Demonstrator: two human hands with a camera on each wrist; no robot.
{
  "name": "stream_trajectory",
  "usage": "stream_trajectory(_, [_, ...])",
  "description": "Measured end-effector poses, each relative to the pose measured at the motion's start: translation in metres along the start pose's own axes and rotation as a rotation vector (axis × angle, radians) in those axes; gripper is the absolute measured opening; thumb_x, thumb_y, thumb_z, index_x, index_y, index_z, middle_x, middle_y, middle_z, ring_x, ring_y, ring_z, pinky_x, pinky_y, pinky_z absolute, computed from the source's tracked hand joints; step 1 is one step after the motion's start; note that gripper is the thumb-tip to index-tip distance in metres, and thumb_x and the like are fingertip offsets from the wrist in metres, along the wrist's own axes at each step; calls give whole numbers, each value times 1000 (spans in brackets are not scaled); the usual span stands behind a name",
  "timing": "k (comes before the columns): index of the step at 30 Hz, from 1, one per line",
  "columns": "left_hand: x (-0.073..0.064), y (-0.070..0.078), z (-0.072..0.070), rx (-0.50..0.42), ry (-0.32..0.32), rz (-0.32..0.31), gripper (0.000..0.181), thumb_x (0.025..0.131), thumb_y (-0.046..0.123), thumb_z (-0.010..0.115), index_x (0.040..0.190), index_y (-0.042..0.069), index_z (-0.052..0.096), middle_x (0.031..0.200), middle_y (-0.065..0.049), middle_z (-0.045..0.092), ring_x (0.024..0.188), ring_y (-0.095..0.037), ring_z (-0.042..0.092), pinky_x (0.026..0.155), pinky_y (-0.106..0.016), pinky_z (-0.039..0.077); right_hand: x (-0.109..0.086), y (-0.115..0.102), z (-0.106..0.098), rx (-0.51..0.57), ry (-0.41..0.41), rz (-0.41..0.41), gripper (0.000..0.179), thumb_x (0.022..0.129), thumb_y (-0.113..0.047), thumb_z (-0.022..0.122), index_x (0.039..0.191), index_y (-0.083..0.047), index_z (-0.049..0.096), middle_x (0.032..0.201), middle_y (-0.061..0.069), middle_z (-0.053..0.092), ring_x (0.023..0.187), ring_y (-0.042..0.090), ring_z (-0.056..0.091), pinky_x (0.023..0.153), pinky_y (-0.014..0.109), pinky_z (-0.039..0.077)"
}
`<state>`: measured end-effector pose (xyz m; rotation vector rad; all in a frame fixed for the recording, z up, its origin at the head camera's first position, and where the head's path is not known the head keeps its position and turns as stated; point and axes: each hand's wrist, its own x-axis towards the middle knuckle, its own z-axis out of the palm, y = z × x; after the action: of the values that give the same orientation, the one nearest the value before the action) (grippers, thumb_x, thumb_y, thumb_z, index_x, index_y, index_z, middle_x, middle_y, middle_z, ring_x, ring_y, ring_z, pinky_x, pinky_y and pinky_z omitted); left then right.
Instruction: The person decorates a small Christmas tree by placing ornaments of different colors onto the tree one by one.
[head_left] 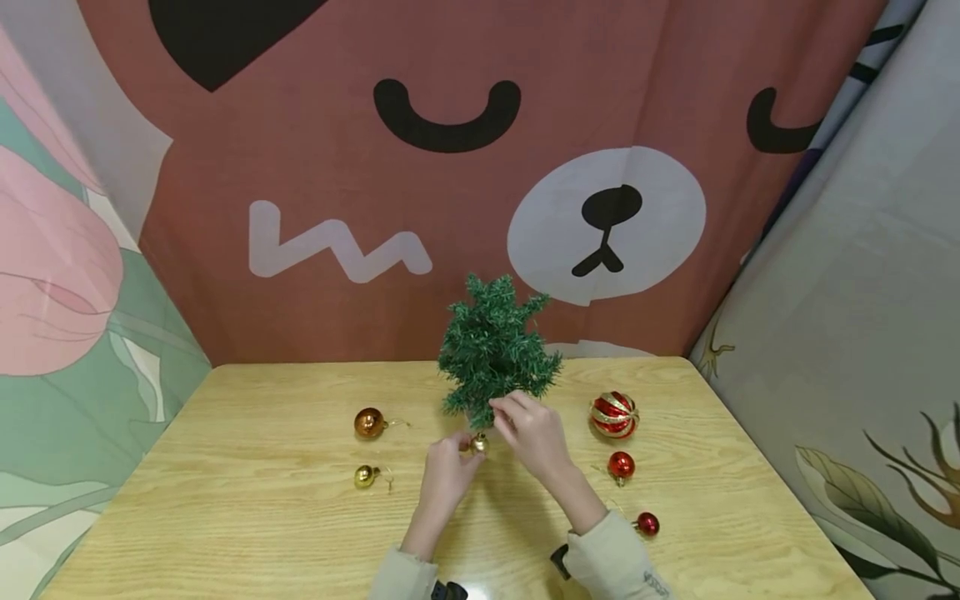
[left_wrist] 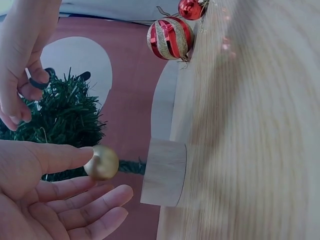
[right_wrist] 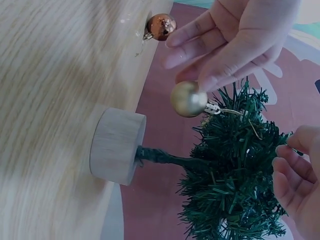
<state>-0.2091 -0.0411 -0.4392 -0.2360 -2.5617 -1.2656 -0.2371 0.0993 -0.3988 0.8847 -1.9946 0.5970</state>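
Observation:
A small green artificial Christmas tree [head_left: 495, 342] stands at the far side of the table on a round wooden base [left_wrist: 164, 172]. My left hand [head_left: 447, 479] pinches a matte gold ball ornament [right_wrist: 189, 99] between thumb and forefinger, low at the front of the tree. From the ornament's silver cap a gold string loop [right_wrist: 232, 112] runs against the green needles. My right hand [head_left: 536, 437] is at the tree's lower right side, where thumb and forefinger pinch the tip of a branch [right_wrist: 285, 139]. Its other fingers are bent loosely.
Left of the tree lie a copper ball [head_left: 369, 423] and a small shiny gold ball [head_left: 365, 477]. On the right are a red-and-gold striped ball [head_left: 615, 415], a red ball [head_left: 621, 466] and a smaller dark red ball [head_left: 647, 523], near the right sleeve. A printed curtain [head_left: 337, 317] hangs behind the table.

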Motion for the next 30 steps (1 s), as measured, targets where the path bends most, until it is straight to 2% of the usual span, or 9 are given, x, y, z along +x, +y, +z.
stream_trajectory(8, [-7, -1, -5, 0, -22, -34, 18, 74, 3, 69, 86, -8, 62, 84, -21, 63, 69, -28, 62, 58, -33, 51, 3, 3, -3, 33, 18, -27, 10, 75, 0, 60, 80, 0, 69, 75, 5, 61, 67, 16, 54, 54, 22, 46])
stream_trajectory(16, [-12, -1, -12, -31, -29, -58, 26, 76, 5, 68, 97, -9, 62, 90, -23, 62, 73, -30, 62, 62, -35, 52, 12, 3, -3, 47, 23, -50, 9, 74, 2, 62, 80, 1, 69, 77, 6, 61, 70, 18, 53, 58, 23, 46])
stream_trajectory(24, [-19, -1, -18, -70, -18, -60, 29, 75, 3, 68, 100, -9, 61, 92, -25, 61, 72, -29, 63, 60, -31, 52, 16, 3, -1, 53, 22, -90, 7, 74, 2, 65, 79, 1, 69, 78, 7, 61, 72, 19, 53, 62, 26, 46])
stream_trajectory(30, [-24, -1, -23, -84, -12, -82, 27, 76, 2, 67, 100, -9, 61, 93, -24, 62, 71, -27, 63, 59, -28, 52, 21, 2, 2, 43, 29, -120, 10, 71, 1, 68, 82, 0, 69, 87, 9, 60, 81, 23, 54, 69, 33, 45])
